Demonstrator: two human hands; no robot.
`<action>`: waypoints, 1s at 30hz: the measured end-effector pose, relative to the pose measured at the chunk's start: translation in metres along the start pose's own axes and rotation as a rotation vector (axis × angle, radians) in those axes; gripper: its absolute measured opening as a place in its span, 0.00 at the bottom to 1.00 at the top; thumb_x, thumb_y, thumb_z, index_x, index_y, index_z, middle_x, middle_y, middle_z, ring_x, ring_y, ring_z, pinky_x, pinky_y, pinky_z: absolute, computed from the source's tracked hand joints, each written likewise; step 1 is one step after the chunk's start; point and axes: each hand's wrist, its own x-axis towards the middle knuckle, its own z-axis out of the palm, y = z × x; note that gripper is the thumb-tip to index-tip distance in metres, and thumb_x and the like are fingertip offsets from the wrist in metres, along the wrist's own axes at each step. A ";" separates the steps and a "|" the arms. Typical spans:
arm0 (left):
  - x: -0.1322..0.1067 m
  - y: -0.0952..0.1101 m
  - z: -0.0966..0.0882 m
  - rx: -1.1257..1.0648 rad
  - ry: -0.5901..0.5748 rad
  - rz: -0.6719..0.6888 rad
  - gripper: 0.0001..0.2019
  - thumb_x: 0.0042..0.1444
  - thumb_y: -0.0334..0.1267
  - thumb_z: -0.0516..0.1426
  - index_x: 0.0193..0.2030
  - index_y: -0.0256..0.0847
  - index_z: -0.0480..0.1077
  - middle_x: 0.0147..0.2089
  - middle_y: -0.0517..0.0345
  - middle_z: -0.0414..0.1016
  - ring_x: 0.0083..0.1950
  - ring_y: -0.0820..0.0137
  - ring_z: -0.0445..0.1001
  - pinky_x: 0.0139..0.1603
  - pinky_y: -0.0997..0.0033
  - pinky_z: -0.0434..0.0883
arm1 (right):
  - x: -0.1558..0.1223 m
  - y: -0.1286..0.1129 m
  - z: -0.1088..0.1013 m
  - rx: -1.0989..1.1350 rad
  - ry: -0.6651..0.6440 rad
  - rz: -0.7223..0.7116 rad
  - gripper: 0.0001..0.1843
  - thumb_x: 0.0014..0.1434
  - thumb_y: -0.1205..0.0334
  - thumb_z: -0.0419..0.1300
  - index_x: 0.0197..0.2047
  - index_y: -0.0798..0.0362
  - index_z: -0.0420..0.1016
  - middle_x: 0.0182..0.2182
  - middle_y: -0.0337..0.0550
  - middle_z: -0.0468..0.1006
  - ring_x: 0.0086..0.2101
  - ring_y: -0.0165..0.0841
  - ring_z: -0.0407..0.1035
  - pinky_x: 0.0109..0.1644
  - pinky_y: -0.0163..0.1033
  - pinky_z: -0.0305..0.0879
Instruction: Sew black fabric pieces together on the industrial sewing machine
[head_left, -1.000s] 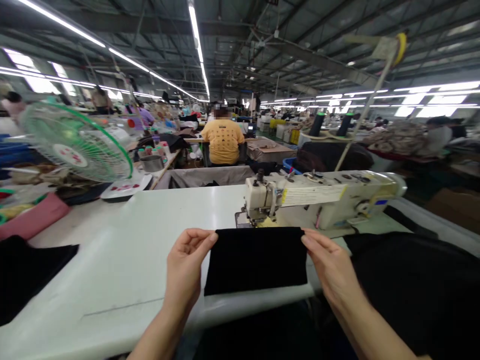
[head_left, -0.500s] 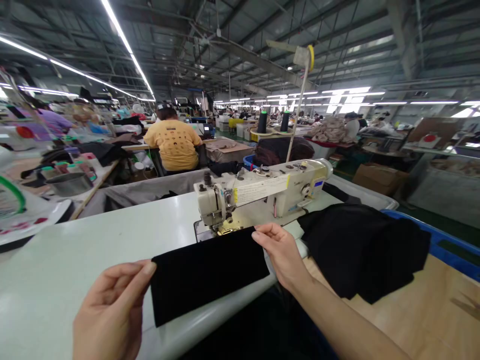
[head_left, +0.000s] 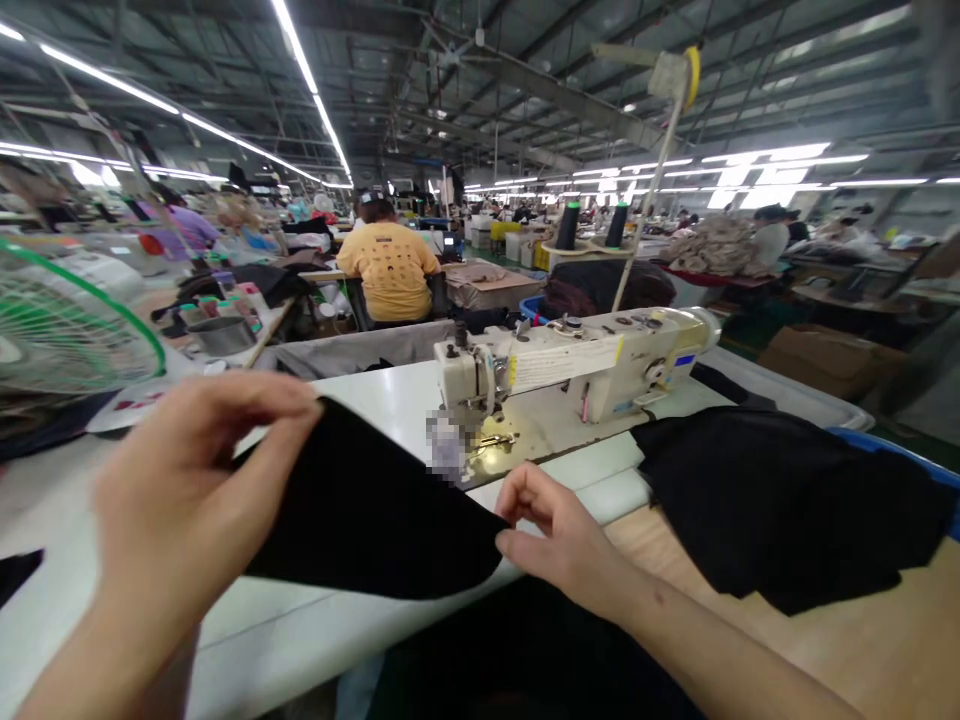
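Observation:
A black fabric piece [head_left: 375, 510] is stretched between my two hands, above the front edge of the pale sewing table [head_left: 262, 625]. My left hand [head_left: 202, 480] pinches its upper left corner between thumb and fingers, raised higher than the other hand. At the lower right end, my right hand [head_left: 551, 525] grips the edge between thumb and fingertips. The fabric slants down from left to right. Just beyond it stands a white sewing machine [head_left: 570, 370], its needle area partly blurred out. Neither hand touches the machine.
A pile of black fabric [head_left: 780, 500] lies on the wooden surface [head_left: 720, 640] at right. A green-rimmed fan [head_left: 75, 325] stands at left. Thread cones [head_left: 568, 228] rise behind the machine. A person in a yellow shirt [head_left: 388, 265] sits ahead, facing away.
My left hand has risen, lifting its corner of the fabric, while my right hand has gone slightly lower. The fabric has gone from nearly level to steeply slanted. The view has turned left.

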 end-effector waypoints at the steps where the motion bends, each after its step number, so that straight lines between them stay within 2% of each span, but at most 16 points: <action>1: 0.015 0.004 0.009 0.111 -0.064 0.102 0.07 0.54 0.43 0.59 0.38 0.46 0.71 0.41 0.65 0.75 0.47 0.63 0.74 0.47 0.57 0.72 | -0.003 0.004 0.006 0.026 -0.047 0.059 0.11 0.48 0.66 0.65 0.32 0.50 0.66 0.28 0.32 0.67 0.31 0.29 0.63 0.38 0.36 0.60; 3: 0.039 -0.009 0.036 0.201 -0.333 0.191 0.05 0.53 0.39 0.57 0.33 0.41 0.71 0.33 0.64 0.75 0.36 0.69 0.73 0.44 0.64 0.71 | -0.006 0.020 0.014 0.035 -0.071 0.136 0.11 0.49 0.64 0.65 0.32 0.50 0.65 0.26 0.31 0.66 0.29 0.28 0.62 0.36 0.35 0.59; 4: 0.045 -0.024 0.051 0.215 -0.495 0.150 0.02 0.51 0.36 0.57 0.31 0.41 0.71 0.31 0.63 0.74 0.34 0.70 0.72 0.41 0.67 0.71 | -0.007 0.030 0.017 0.004 -0.052 0.144 0.11 0.49 0.63 0.65 0.31 0.50 0.65 0.26 0.31 0.67 0.29 0.28 0.62 0.35 0.35 0.59; 5: 0.046 -0.043 0.067 0.203 -0.608 0.081 0.01 0.48 0.32 0.58 0.29 0.41 0.70 0.28 0.63 0.73 0.31 0.70 0.71 0.38 0.69 0.69 | -0.008 0.042 0.018 -0.048 -0.025 0.137 0.10 0.49 0.63 0.65 0.30 0.50 0.65 0.25 0.31 0.67 0.29 0.29 0.63 0.36 0.36 0.60; 7: 0.037 -0.086 0.097 0.187 -0.685 0.022 0.04 0.46 0.28 0.57 0.27 0.41 0.70 0.25 0.63 0.72 0.29 0.70 0.71 0.34 0.71 0.68 | -0.008 0.064 0.015 -0.191 0.009 0.120 0.06 0.52 0.64 0.63 0.30 0.51 0.68 0.26 0.33 0.70 0.30 0.31 0.66 0.38 0.37 0.63; 9: 0.019 -0.123 0.119 0.165 -0.700 -0.004 0.04 0.46 0.28 0.56 0.27 0.41 0.69 0.24 0.63 0.71 0.28 0.70 0.70 0.32 0.71 0.67 | -0.008 0.081 0.008 -0.353 0.000 0.100 0.03 0.54 0.66 0.62 0.31 0.51 0.71 0.27 0.36 0.74 0.32 0.32 0.69 0.40 0.38 0.65; 10: 0.011 -0.137 0.126 0.156 -0.693 -0.010 0.03 0.47 0.29 0.56 0.27 0.41 0.68 0.24 0.63 0.70 0.28 0.70 0.69 0.32 0.71 0.66 | -0.009 0.087 0.003 -0.443 -0.022 0.059 0.03 0.55 0.68 0.61 0.32 0.51 0.72 0.28 0.37 0.75 0.32 0.33 0.70 0.40 0.39 0.66; 12: -0.002 -0.153 0.134 0.141 -0.673 -0.014 0.02 0.48 0.31 0.56 0.28 0.41 0.66 0.25 0.62 0.69 0.28 0.70 0.68 0.32 0.71 0.66 | -0.009 0.093 -0.006 -0.638 -0.096 -0.131 0.07 0.56 0.73 0.59 0.34 0.51 0.72 0.30 0.39 0.76 0.34 0.34 0.71 0.41 0.39 0.67; 15: -0.008 -0.160 0.135 0.132 -0.651 0.000 0.03 0.48 0.31 0.56 0.28 0.42 0.64 0.27 0.62 0.68 0.29 0.70 0.67 0.34 0.70 0.65 | -0.009 0.096 -0.018 -0.926 -0.213 -0.505 0.12 0.59 0.78 0.53 0.39 0.52 0.70 0.34 0.43 0.76 0.36 0.36 0.69 0.41 0.40 0.68; 18: -0.006 -0.159 0.136 0.142 -0.650 0.007 0.04 0.47 0.29 0.55 0.28 0.42 0.64 0.27 0.62 0.68 0.30 0.70 0.67 0.36 0.70 0.64 | -0.007 0.097 -0.024 -1.126 -0.241 -0.679 0.12 0.61 0.77 0.50 0.39 0.54 0.69 0.32 0.44 0.74 0.34 0.36 0.66 0.38 0.40 0.66; 20: -0.004 -0.158 0.141 0.152 -0.646 -0.007 0.05 0.46 0.28 0.55 0.27 0.42 0.64 0.26 0.63 0.68 0.30 0.70 0.66 0.35 0.70 0.64 | -0.006 0.098 -0.025 -1.207 -0.224 -0.721 0.11 0.60 0.78 0.50 0.37 0.54 0.69 0.30 0.43 0.73 0.32 0.36 0.66 0.36 0.41 0.64; 23: 0.000 -0.158 0.156 0.166 -0.634 -0.055 0.05 0.47 0.29 0.55 0.28 0.43 0.63 0.26 0.63 0.69 0.29 0.70 0.68 0.33 0.71 0.64 | -0.007 0.101 -0.026 -1.245 -0.173 -0.722 0.11 0.58 0.78 0.53 0.36 0.53 0.70 0.33 0.45 0.75 0.35 0.38 0.67 0.37 0.42 0.64; 27: 0.007 -0.157 0.178 0.188 -0.628 -0.122 0.06 0.46 0.30 0.58 0.28 0.42 0.63 0.27 0.62 0.71 0.29 0.70 0.70 0.32 0.71 0.65 | -0.010 0.108 -0.025 -1.191 -0.140 -0.674 0.10 0.57 0.77 0.54 0.36 0.53 0.70 0.35 0.45 0.75 0.37 0.38 0.68 0.39 0.42 0.66; 30: 0.012 -0.156 0.187 0.215 -0.611 -0.157 0.08 0.44 0.29 0.59 0.27 0.42 0.62 0.26 0.62 0.71 0.29 0.70 0.71 0.31 0.71 0.65 | -0.009 0.111 -0.025 -1.141 -0.142 -0.653 0.11 0.57 0.77 0.53 0.39 0.53 0.71 0.36 0.45 0.77 0.37 0.38 0.70 0.41 0.43 0.68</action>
